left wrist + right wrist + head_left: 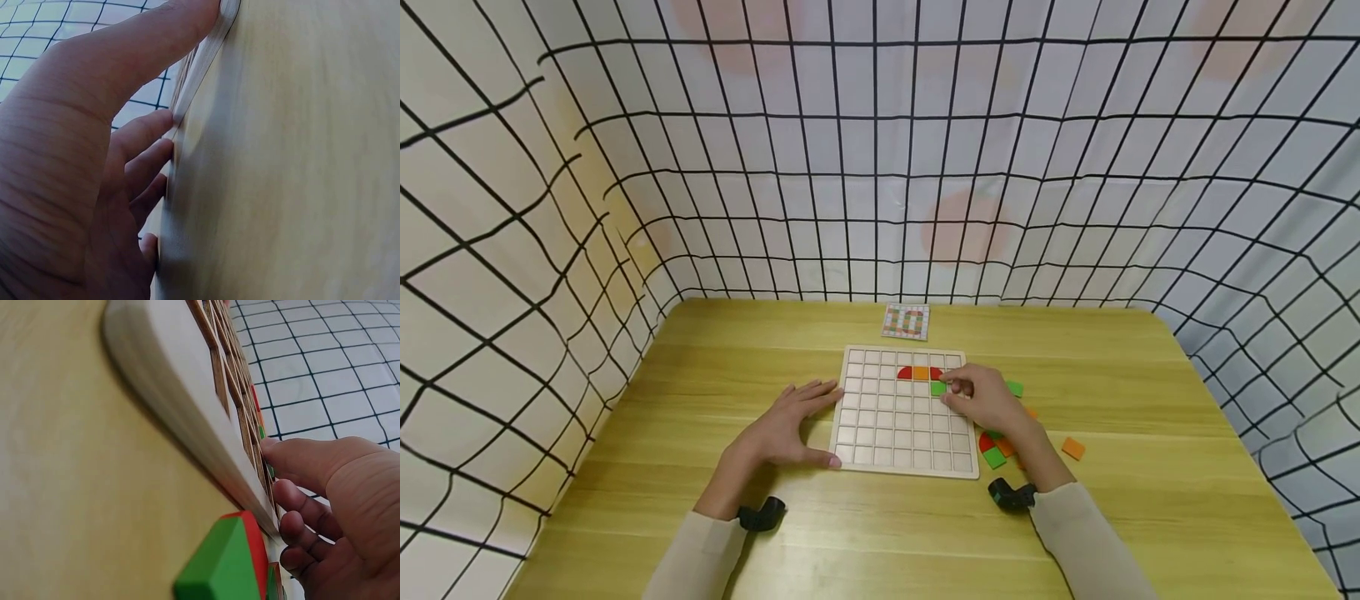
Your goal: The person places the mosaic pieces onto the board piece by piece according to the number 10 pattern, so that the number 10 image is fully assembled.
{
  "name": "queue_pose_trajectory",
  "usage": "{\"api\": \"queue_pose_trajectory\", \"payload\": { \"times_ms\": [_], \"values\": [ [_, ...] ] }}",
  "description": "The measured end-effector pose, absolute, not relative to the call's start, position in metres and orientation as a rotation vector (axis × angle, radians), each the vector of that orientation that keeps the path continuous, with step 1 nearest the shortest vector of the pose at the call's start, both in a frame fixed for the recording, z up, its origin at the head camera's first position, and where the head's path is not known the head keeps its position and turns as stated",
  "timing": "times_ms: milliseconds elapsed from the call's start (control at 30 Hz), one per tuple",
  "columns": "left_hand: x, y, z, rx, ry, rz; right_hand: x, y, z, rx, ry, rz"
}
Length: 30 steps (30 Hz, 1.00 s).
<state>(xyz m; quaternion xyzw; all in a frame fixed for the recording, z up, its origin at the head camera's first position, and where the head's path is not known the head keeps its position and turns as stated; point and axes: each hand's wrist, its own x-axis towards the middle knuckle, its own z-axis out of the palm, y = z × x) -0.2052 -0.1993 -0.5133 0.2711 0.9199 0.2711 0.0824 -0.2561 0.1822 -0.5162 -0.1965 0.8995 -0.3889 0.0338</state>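
A pale wooden grid board (895,425) lies flat on the table, with a red, orange and red row of tiles near its top. My left hand (790,423) rests at the board's left edge, its fingers spread and thumb at the lower left corner; the left wrist view shows the fingertips (164,122) along that edge. Over the upper right cells, my right hand (988,400) pinches at a green square tile (937,388) just below the right red tile (936,373). In the right wrist view, the thumb (294,456) partly covers the green.
Loose red, green and orange tiles (995,457) lie right of the board, some under the right forearm. One orange tile (1073,448) sits farther right. A small pattern card (906,322) lies behind the board. Black netting over white cloth surrounds the wooden table (865,542).
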Motion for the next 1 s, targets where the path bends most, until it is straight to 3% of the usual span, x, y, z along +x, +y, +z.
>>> {"api": "queue_pose_trajectory", "payload": {
  "times_ms": [1000],
  "values": [
    [-0.204, -0.199, -0.512, 0.801, 2.748, 0.808, -0.252, 0.277, -0.510, -0.404, 2.955, -0.993]
  ]
}}
